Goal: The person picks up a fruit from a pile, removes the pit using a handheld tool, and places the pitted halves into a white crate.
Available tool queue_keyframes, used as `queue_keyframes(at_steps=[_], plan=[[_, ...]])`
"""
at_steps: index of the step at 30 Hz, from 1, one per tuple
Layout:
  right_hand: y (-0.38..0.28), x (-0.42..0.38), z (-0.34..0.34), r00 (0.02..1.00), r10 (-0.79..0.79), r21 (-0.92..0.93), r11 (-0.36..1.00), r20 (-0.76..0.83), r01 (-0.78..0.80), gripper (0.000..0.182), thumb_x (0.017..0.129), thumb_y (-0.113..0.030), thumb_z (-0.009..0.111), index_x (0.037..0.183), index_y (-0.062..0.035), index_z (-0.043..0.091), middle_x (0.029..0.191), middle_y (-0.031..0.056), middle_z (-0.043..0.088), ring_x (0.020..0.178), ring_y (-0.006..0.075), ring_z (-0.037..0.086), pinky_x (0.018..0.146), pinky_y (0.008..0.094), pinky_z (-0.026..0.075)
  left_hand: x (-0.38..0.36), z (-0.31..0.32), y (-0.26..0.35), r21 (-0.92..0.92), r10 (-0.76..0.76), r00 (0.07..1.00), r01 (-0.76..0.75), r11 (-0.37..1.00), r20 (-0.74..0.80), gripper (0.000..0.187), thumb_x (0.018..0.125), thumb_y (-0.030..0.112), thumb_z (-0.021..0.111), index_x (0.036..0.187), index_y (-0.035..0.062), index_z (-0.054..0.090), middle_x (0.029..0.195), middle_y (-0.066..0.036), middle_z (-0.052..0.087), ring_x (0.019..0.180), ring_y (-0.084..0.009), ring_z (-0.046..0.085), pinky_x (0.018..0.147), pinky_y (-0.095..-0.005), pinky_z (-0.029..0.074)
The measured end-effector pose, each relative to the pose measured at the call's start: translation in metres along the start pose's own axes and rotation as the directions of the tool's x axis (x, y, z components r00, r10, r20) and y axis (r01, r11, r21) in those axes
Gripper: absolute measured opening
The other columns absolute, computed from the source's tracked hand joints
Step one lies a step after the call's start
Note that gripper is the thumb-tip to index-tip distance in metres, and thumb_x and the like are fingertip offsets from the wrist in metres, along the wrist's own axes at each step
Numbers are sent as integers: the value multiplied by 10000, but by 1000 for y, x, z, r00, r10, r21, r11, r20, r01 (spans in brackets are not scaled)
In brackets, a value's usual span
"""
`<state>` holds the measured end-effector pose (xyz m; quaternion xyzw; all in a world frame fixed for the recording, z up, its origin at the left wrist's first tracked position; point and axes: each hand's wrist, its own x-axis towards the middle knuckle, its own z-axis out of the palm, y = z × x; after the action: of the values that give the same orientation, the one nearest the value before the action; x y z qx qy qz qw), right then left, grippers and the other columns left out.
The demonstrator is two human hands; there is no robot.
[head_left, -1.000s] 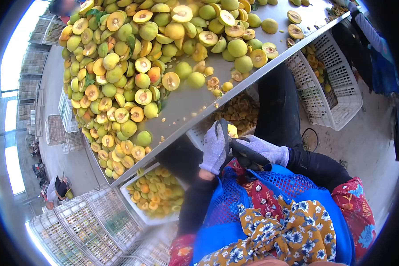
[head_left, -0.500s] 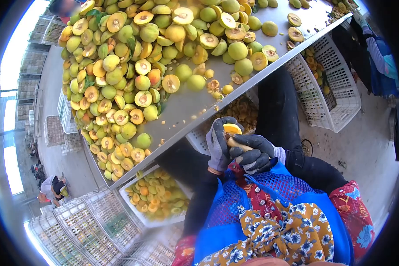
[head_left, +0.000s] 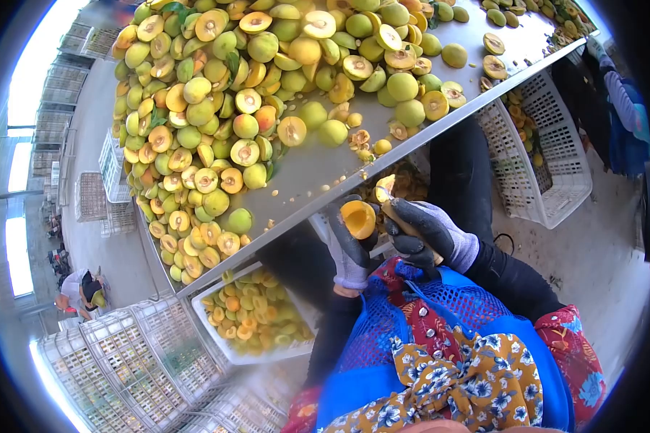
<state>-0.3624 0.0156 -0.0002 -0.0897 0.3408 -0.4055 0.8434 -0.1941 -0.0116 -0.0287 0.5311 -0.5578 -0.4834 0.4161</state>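
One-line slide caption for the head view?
Gloved left hand holds a pitted fruit half; right hand grips a tool.

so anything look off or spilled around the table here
Mostly tidy. Small pits and scraps lie scattered on the bare metal of the table beside the fruit pile, some near its edge. The left hand holds a pitted half fruit; the right hand grips a small tool.

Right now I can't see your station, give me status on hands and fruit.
Left hand holds pitted fruit half. Right hand grips knife. Both below table edge, nothing in the way.
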Motion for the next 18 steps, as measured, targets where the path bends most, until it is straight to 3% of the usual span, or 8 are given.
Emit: queue_keyframes(at_steps=[1,3,6,9,11,14,15,18], plan=[[0,1,1,998,57,37,998,8,-58,382,1012,-459,483,967,-84,537,534,15,439,346,100,373,312,244,309,-1,-4,5,-68,-36,999,37,997,12,454,793,130,740,1173,11,522,1052,-114,604,953,-240,626,830,-357,505],[5,6,-9,998,65,49,997,-13,-65,386,1010,-460,487,961,-80,535,533,11,435,351,98,376,312,246,308,2,-24,-11,224,247,968,-250,942,43,396,849,138,698,1187,26,525,1053,-98,608,926,-217,632,794,-337,520],[7,5,-16,992,96,15,995,-77,-95,392,1008,-463,487,953,-77,530,530,2,423,352,98,376,310,249,302,-13,-71,-35,50,3,984,7,999,-181,375,1028,364,421,1261,88,521,1018,-41,614,828,-131,616,627,-238,505],[8,7,-21,973,181,-9,983,-146,-184,374,1011,-448,478,923,-85,504,514,-16,381,339,100,351,304,250,276,-46,-142,-49,-185,-268,837,202,962,-477,416,1036,402,408,1281,82,511,978,-37,600,756,-136,612,597,-247,500],[10,7,-23,970,176,-43,982,-170,-186,379,996,-454,526,915,-84,523,542,-13,425,371,82,375,341,221,284,-78,-199,-77,-146,-287,698,256,956,-657,435,1015,435,472,1273,88,511,1035,-31,573,813,-124,594,603,-249,508],[18,15,-25,968,178,-118,973,-179,-201,384,997,-458,522,907,-85,521,541,-9,427,369,92,364,351,233,283,-113,-242,-94,-170,-353,437,405,899,-827,453,999,315,563,1352,58,441,1222,-83,492,997,-167,536,777,-281,478],[20,18,-26,965,177,-150,967,-194,-207,386,997,-460,520,905,-85,521,541,-8,427,370,95,364,354,237,282,-134,-266,-139,-65,-263,454,405,912,-851,490,964,279,608,1352,35,433,1284,-133,481,1115,-249,514,894,-358,462],[27,22,-26,961,150,-206,958,-232,-199,391,1000,-464,513,904,-85,521,533,-4,421,376,102,369,360,248,281,-152,-263,-174,406,-163,594,700,588,-788,623,863,277,694,1373,20,445,1350,-268,424,1245,-420,435,1058,-473,358]])
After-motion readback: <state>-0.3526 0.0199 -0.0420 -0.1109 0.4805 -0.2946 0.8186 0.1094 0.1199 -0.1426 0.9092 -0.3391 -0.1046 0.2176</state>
